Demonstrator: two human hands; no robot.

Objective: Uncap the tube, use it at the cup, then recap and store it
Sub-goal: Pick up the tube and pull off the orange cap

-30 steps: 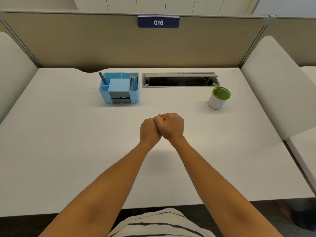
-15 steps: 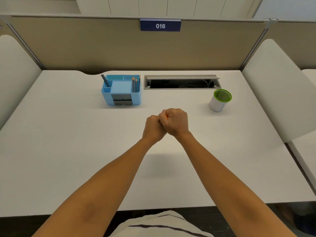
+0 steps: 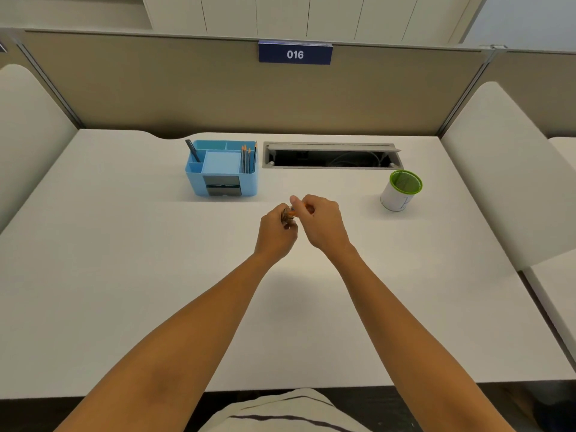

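Note:
A small orange tube is held between both hands above the middle of the white desk; only a short orange stretch shows between the fingers. My left hand grips one end, where something dark, perhaps the cap, shows. My right hand pinches the other end. Whether the cap is on or off the tube I cannot tell. The cup, white with a green rim, stands upright to the right, well apart from the hands.
A blue desk organiser with pencils and a pen stands behind the hands on the left. An open cable slot lies in the desk at the back. Padded dividers flank both sides.
My hands were pressed together as closed fists around the tube; now they have drawn slightly apart and the fingers have loosened, exposing the orange tube between them.

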